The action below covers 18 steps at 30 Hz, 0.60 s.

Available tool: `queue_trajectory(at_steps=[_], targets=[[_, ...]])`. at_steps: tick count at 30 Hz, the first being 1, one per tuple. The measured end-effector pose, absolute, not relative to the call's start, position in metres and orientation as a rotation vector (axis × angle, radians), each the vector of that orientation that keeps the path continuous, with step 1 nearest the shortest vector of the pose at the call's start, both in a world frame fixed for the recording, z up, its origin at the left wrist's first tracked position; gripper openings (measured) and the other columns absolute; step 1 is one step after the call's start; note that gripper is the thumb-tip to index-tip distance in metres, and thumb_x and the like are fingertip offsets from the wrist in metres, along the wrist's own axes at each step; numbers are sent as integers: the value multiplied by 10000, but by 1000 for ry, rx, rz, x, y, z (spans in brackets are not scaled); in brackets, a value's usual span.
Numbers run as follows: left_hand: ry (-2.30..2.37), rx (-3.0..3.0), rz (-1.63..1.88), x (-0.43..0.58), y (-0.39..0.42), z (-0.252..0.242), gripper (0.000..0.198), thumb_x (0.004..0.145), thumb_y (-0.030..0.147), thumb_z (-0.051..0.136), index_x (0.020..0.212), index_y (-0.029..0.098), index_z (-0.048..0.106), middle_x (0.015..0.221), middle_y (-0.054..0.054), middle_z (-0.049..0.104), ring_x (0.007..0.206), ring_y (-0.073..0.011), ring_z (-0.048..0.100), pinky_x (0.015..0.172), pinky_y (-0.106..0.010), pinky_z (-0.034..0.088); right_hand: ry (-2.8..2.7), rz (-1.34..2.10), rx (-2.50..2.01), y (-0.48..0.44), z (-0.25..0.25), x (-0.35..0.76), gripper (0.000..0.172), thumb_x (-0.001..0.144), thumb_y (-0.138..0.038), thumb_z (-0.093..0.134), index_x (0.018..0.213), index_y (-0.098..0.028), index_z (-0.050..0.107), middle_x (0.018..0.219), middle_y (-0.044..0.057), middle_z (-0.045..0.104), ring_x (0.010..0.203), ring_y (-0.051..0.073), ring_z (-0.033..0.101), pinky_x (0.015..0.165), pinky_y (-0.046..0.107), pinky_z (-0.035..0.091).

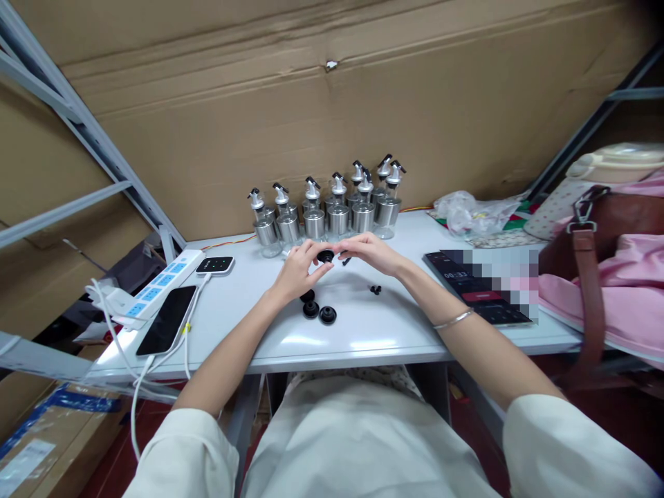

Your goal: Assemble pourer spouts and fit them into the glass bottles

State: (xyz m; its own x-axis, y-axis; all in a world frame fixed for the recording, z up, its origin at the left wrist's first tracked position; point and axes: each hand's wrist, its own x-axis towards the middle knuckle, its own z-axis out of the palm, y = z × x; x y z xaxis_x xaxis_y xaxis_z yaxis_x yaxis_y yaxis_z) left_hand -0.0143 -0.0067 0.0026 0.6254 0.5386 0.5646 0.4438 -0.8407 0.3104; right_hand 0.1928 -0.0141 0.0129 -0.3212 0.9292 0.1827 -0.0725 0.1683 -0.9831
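Black round cap (pixel 325 256) in both narrow grips, left hand (pixel 299 268) and right hand (pixel 369 252) meeting; bench (pixel 363 332) beneath.

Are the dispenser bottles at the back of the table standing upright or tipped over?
Upright. The bottles all stand on their bases on the table, spouts topmost, none lying over.

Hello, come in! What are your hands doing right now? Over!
Left hand and right hand pinch one small round black cap. Three more black caps on the white table. Glass dispenser bottles behind. Nothing blocking.
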Motion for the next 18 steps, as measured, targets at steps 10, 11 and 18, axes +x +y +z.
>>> queue_trajectory(at_steps=[10,11,18], targets=[[705,2549,1062,-13,-2,-2,245,885,281,519,1119,216,555,1007,-45,502,973,-187,534,917,-344,427,-1599,1229,-935,-12,10,194,297,651,-445,733,777,-179,772,821,68,738,854,206,639,825,373,472],[687,2538,1075,-13,-2,-3,236,875,254,525,1105,211,557,1008,-46,491,977,-184,530,920,-339,432,-1622,1209,-939,-13,11,193,297,662,-444,723,782,-177,770,831,70,737,866,207,636,825,370,471],[689,2644,1026,-11,-2,-6,260,772,102,521,1008,208,544,985,-42,456,955,-176,517,897,-321,457,-1786,1080,-1015,-13,10,191,320,735,-436,628,806,-148,745,830,64,727,817,195,626,769,327,461]])
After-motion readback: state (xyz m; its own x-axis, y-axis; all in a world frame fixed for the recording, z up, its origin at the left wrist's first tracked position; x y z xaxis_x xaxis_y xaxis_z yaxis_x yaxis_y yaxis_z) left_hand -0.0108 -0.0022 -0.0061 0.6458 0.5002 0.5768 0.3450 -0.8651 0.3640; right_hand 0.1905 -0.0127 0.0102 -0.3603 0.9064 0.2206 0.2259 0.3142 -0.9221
